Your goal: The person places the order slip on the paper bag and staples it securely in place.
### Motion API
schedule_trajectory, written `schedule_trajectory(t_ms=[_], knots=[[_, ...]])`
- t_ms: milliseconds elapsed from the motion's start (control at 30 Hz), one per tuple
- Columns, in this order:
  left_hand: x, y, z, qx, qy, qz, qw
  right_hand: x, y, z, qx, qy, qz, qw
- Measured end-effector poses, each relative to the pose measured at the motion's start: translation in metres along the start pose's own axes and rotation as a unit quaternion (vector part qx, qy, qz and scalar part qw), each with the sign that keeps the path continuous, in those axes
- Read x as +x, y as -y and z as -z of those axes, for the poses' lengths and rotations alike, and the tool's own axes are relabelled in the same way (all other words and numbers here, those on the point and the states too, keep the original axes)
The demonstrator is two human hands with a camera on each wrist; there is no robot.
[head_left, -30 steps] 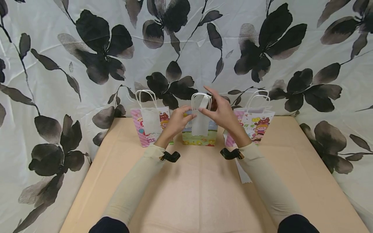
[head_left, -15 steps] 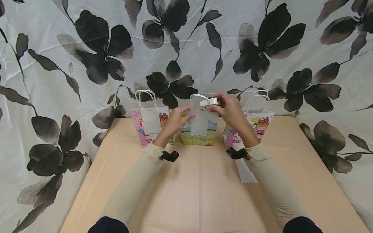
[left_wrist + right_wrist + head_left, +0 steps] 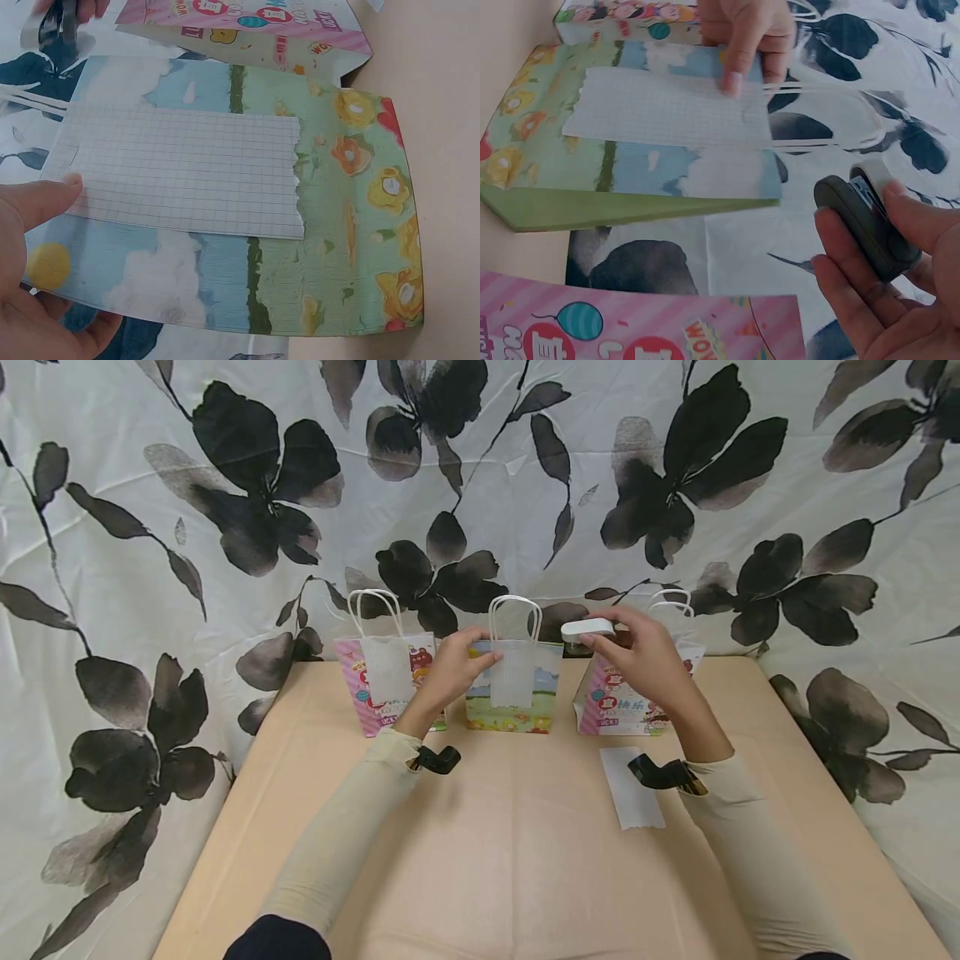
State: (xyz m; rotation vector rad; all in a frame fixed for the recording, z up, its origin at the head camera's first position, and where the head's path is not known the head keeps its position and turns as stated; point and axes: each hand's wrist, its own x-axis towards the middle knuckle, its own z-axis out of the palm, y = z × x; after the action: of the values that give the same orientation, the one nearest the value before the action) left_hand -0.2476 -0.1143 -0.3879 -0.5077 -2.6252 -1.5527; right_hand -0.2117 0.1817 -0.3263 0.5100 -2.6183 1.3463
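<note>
In the head view, a paper gift bag (image 3: 517, 720) with white handles stands in the middle, painted with sky and flowers. A torn slip of grid paper (image 3: 180, 172) lies flat on its front, with a thin staple (image 3: 74, 154) near the slip's upper end. My left hand (image 3: 459, 664) pinches the bag's top edge together with the slip, thumb in front and fingers behind. Off to the right of that bag, my right hand (image 3: 641, 652) holds a small stapler (image 3: 866, 221) between thumb and fingers. It has a white top and a dark grey base.
A pink gift bag (image 3: 352, 681) with its own white slip (image 3: 388, 672) stands on the left. Another pink bag (image 3: 611, 706) is at the right, partly behind my right hand. A loose slip (image 3: 628, 789) lies on the table (image 3: 495, 860), before a floral cloth (image 3: 525, 527).
My right hand has drawn the stapler away from the middle bag's top edge, to the right. The loose slip is more exposed. My left hand keeps its grip on the bag.
</note>
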Motion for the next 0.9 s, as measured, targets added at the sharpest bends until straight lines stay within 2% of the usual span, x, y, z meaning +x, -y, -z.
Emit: schedule_trajectory(t_ms=[167,400,667,800,900], knots=[[-0.002,-0.003,0.003,-0.004,-0.013,-0.012,0.9998,-0.016,-0.003,0.018,0.016,0.033,-0.04,0.999],[-0.007,-0.007,0.011,0.0,-0.041,-0.05,0.9979,-0.037,-0.024,0.035,0.015,0.064,-0.065,0.996],[-0.015,-0.01,0.018,-0.011,-0.059,-0.072,0.9956,-0.063,-0.058,0.051,0.029,0.135,-0.028,0.99],[-0.021,-0.011,0.02,-0.01,-0.061,-0.073,0.9954,-0.075,-0.074,0.057,0.041,0.149,-0.024,0.988],[-0.026,-0.011,0.022,-0.014,-0.066,-0.075,0.9949,-0.082,-0.085,0.061,0.037,0.148,-0.036,0.988]])
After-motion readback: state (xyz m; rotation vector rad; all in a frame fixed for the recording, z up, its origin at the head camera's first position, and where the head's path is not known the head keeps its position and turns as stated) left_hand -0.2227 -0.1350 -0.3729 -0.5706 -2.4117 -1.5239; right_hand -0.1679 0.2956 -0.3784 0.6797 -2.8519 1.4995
